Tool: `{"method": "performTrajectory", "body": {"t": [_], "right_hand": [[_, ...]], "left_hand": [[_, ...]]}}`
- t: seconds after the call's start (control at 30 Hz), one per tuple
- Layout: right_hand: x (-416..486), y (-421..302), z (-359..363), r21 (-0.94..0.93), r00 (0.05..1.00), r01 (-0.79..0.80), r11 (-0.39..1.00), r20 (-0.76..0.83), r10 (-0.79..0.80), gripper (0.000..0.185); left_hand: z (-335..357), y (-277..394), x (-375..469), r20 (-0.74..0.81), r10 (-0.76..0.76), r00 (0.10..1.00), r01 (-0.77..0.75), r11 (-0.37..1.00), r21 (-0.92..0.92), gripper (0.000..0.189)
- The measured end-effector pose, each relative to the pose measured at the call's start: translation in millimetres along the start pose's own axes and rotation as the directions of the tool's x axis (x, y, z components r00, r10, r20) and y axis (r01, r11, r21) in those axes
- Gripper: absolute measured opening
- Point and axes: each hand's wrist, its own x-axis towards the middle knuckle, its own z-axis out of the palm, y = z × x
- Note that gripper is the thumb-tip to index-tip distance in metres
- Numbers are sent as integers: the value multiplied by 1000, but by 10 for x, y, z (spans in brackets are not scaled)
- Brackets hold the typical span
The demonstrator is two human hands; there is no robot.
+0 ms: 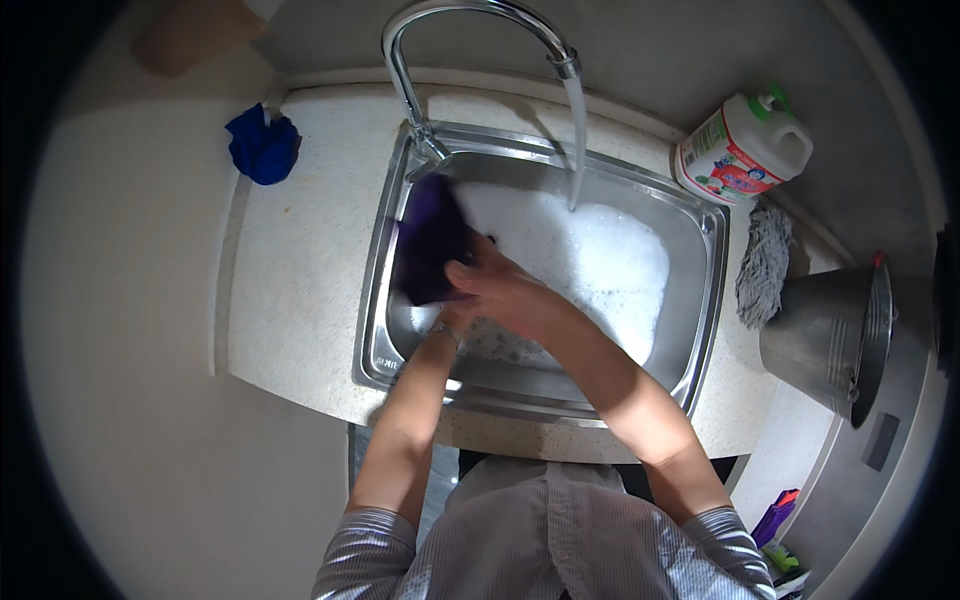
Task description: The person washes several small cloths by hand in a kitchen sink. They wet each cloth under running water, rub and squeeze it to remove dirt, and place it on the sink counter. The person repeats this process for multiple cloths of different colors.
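Note:
A dark purple cloth (431,244), blurred by motion, is held up over the left part of a stainless steel sink (600,386). My right hand (499,289) grips the cloth's right side, its thumb lying against the fabric. Below it, my left hand (459,316) reaches in behind the cloth, a bracelet at the wrist; its fingers are mostly hidden, so its grip is unclear. White suds (622,262) cover much of the water in the basin. From the chrome faucet (480,6), a stream of water (577,142) runs into the sink.
On the left counter lies a blue cloth (264,146). A white detergent jug (742,150) with a green cap stands at the back right corner. Nearby are a grey mop head (763,262) and a tilted metal bucket (817,334). A wall borders the counter's back.

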Motion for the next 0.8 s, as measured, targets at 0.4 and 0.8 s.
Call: {"method": "performTrajectory", "body": {"t": [0.4,0.8], "right_hand": [[-594,348,-1065,-962,811,50,270,-119,-573,55],[-1310,-695,-852,-925,765,199,324,-60,-641,19]], "left_hand": [[-841,917,100,419,419,805,-192,854,-485,15],[-2039,1928,74,215,516,829,-138,561,-816,14]]}}
